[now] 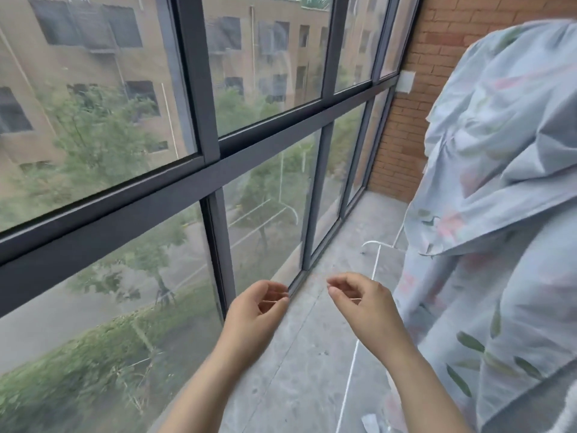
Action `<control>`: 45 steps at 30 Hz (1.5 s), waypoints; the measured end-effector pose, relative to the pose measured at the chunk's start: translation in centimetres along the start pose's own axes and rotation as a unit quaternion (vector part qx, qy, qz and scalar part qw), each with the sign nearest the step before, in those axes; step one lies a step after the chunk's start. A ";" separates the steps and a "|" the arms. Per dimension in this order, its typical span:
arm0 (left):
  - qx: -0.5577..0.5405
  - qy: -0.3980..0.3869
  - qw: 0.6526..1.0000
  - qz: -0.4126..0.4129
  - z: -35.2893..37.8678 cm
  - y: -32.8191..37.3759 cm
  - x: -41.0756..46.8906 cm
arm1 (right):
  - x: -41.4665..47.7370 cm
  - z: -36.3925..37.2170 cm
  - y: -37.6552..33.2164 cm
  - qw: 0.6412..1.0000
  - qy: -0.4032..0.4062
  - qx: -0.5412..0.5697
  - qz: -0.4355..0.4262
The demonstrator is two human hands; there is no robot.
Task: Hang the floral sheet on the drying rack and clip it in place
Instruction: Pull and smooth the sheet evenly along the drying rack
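Grey metal window frame [199,179] fills 9 to 12 o'clock, glass panes between its bars. Concrete floor [299,354] below. Left hand [254,310] at 6 o'clock, raised over the floor, fingers loosely curled and relaxed. Right hand [362,304] just beside it, apart, fingers likewise loosely curled. Thin white drying rack [350,376] tube runs behind the right forearm. Brick wall [402,145] at 1 o'clock. Floral sheet [499,182] at 3 o'clock, pale blue, draped in folds and hanging down towards the floor, near the right hand, not touching.
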State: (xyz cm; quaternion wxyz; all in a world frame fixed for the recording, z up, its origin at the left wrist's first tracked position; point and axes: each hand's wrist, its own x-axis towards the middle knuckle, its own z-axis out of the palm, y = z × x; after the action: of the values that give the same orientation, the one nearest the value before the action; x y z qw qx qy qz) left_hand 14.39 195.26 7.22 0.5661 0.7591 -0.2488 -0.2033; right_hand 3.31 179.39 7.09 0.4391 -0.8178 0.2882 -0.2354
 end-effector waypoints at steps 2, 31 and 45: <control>-0.004 -0.020 1.000 -0.001 0.7 0.0 1.9 | 1.4 -0.3 0.2 1.000 0.018 -0.002 0.008; 0.054 -0.324 0.932 0.156 14.8 5.8 37.1 | 25.4 -6.9 4.8 0.931 0.331 -0.053 0.142; 0.143 -0.340 0.860 0.353 25.8 10.4 50.5 | 35.9 -12.9 10.4 0.873 0.426 -0.110 0.210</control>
State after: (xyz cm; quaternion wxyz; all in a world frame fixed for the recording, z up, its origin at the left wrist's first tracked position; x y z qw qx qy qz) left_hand 37.65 142.56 8.73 0.3655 0.5771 -0.7032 -0.1973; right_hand 18.26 142.91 9.44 0.2198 -0.6017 0.6363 -0.4298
